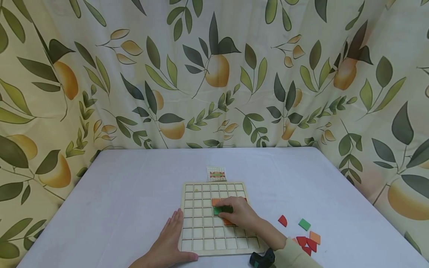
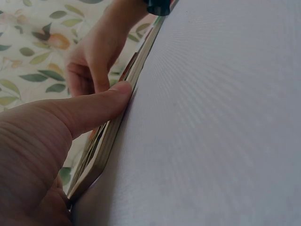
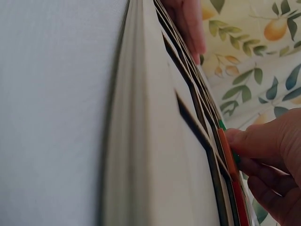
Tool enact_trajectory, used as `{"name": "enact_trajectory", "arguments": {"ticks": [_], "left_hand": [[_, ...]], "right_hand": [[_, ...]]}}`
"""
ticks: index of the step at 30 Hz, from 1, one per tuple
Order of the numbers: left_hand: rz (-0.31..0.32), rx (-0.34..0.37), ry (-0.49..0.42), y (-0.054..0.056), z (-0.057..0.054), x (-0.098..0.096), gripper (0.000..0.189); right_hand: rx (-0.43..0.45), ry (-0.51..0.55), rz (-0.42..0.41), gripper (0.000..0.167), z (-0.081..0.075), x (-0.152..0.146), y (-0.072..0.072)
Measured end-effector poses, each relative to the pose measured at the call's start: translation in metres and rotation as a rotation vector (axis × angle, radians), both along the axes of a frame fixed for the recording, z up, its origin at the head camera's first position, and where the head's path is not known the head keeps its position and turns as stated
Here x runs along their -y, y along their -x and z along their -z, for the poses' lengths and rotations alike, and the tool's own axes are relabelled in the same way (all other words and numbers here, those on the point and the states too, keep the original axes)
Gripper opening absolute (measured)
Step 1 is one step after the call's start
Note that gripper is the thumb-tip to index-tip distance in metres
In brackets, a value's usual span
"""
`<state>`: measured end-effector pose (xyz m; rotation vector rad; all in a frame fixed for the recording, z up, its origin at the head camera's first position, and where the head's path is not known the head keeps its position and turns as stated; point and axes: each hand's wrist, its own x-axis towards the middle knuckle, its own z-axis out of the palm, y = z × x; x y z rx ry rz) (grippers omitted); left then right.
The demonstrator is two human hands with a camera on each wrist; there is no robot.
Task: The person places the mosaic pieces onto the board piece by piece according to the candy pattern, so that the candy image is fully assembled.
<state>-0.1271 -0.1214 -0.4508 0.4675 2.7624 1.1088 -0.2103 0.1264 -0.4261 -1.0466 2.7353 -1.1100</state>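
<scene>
A pale wooden grid board [image 1: 199, 222] lies on the white table. My left hand [image 1: 169, 238] lies against its lower left corner, fingers straight along the left edge and thumb at the front edge; the left wrist view shows that thumb [image 2: 101, 108] touching the board's edge. Over the board's middle, my right hand [image 1: 242, 214] pinches a green tile [image 1: 228, 209] between thumb and fingers. Another green tile [image 1: 216, 211] sits in the grid beside it. An orange tile [image 1: 216, 202] lies above, and a second orange tile [image 1: 228, 222] below, partly covered by the hand.
A small pattern card [image 1: 216, 174] lies behind the board. Right of the board are loose pieces: a red piece [image 1: 283, 220], a green square [image 1: 304, 224], an orange square [image 1: 315, 237] and several red pieces [image 1: 311, 244]. A leaf-patterned curtain [image 1: 214, 111] hangs around the table [image 1: 144, 186].
</scene>
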Motion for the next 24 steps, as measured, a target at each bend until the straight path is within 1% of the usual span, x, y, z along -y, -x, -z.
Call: {"name": "enact_trajectory", "arguments": {"ticks": [6, 16, 24], "left_hand": [[0.001, -0.001, -0.002, -0.0004, -0.0004, 0.0000, 0.132], [0.002, 0.008, -0.002, -0.0011, -0.0029, 0.0000, 0.131], [0.009, 0.000, 0.000, -0.0004, -0.0007, 0.0005, 0.131]], "right_hand": [[0.005, 0.000, -0.011, 0.025, 0.0010, 0.0015, 0.0003], [0.000, -0.010, 0.000, 0.026, 0.0019, 0.0013, 0.0011], [-0.009, -0.009, -0.004, 0.026, 0.0014, 0.0012, 0.0003]]}}
